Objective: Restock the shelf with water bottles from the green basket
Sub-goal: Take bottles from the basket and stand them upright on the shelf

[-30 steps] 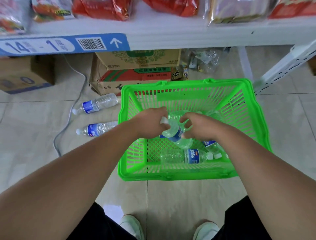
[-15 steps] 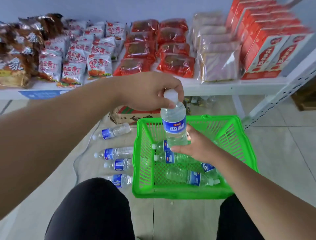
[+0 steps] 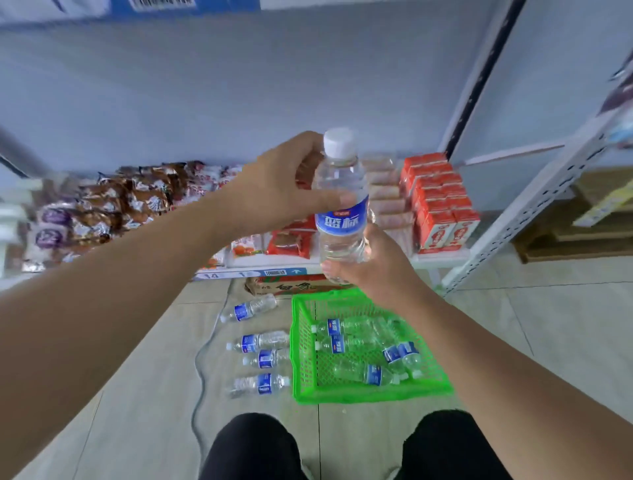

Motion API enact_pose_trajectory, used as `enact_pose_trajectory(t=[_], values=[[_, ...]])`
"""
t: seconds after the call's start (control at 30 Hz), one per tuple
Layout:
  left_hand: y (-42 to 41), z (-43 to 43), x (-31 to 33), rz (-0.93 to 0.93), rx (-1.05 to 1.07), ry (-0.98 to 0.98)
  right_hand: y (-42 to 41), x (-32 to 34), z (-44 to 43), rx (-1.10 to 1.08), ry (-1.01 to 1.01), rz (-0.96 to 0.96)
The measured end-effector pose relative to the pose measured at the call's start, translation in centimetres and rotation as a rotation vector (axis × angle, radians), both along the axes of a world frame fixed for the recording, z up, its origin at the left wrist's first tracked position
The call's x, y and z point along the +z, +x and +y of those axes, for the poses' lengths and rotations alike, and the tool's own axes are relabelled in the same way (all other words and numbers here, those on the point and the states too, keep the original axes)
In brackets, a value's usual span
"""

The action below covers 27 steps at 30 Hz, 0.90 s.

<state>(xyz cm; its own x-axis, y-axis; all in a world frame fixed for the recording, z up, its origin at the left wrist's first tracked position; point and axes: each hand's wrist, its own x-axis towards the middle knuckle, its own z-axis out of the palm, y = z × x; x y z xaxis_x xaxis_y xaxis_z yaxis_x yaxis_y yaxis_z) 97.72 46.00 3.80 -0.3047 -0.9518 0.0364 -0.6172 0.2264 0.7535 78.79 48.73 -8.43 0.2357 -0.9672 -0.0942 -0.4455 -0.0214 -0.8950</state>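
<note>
A pale blue wall backs white metal shelving over a tiled floor (image 3: pixel 565 342). My left hand (image 3: pixel 284 185) wraps the shoulder of an upright water bottle (image 3: pixel 340 205), thumb across it just above the label. My right hand (image 3: pixel 373 263) cups the base from below, fingers curled round it. Both hands grip that one bottle, held in the air above the green basket (image 3: pixel 303 346) and in front of the lower shelf (image 3: pixel 442 255).

I judge this to be the carry to the shelf. To do it well, I would keep the bottle upright and let the right hand bear the weight while the left steers. Then I would set the base flat on bare board and turn the label outward before letting go. The lower shelf looks crowded with snack packs (image 3: pixel 113 205) and red cartons (image 3: pixel 438 205), so a gap needs choosing first.

Several spare bottles (image 3: pixel 346 327) lie on their sides in the basket. Four floor bottles (image 3: pixel 262 342) lie just left of it, near a grey cable (image 3: pixel 202 370).

The held bottle's blue band carries two large white Chinese characters, which I read as 蓝标, under a small red patch. The shelf tag (image 3: pixel 250 274) shows "14", "1" and a white up-arrow. A barcode strip (image 3: pixel 161 4) runs along the top edge. A cardboard box (image 3: pixel 294 284) under the shelf has dark characters, partly hidden.
</note>
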Motion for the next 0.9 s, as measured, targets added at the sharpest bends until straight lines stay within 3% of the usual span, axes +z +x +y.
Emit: enact_pose_trajectory(t=[0.27,0.43,0.63,0.9], values=[[2.4,0.9,20.5,-0.014,0.031,-0.090,3.2,21.4,0.3,0.022,-0.053,-0.055],[3.9,1.1,29.2,-0.010,0.012,-0.153,4.7,29.8,0.3,0.024,-0.082,-0.085],[3.1,-0.4,34.0,-0.020,-0.007,-0.193,4.3,34.3,-1.2,-0.020,-0.116,-0.094],[-0.8,-6.6,35.1,0.003,0.070,-0.163,0.0,36.4,-8.1,-0.061,-0.140,-0.032]])
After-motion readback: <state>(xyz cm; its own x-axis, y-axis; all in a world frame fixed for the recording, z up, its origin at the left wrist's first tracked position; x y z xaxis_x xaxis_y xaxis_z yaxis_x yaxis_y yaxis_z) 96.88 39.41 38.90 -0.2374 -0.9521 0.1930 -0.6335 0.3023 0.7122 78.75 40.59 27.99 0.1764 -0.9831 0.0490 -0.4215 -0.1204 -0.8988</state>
